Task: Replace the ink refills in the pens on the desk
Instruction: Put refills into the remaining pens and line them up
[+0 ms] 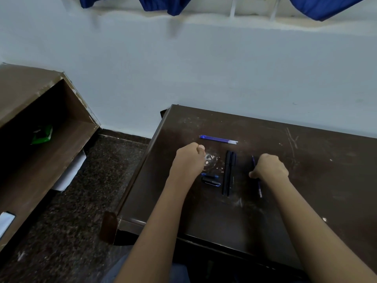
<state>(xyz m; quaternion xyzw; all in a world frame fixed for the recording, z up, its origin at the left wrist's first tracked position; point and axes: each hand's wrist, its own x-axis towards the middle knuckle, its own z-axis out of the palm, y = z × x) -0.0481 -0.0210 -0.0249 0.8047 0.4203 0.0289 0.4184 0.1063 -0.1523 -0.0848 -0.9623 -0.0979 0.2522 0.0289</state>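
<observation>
Blue ink refills (218,139) lie side by side on the dark brown desk (306,180), beyond my hands. Black pen barrels (228,172) rest lengthwise in the middle. Small black and blue pen parts (211,179) sit just left of them. My left hand (189,158) is fisted on the desk beside those parts; whether it holds anything is hidden. My right hand (269,168) is closed around a thin blue refill (259,187), which sticks out above and below the fist.
The desk's left edge (142,170) drops to a speckled dark floor (81,201). A brown open shelf unit (40,129) with a green packet (41,135) stands at the left. A pale wall (204,68) runs behind the desk.
</observation>
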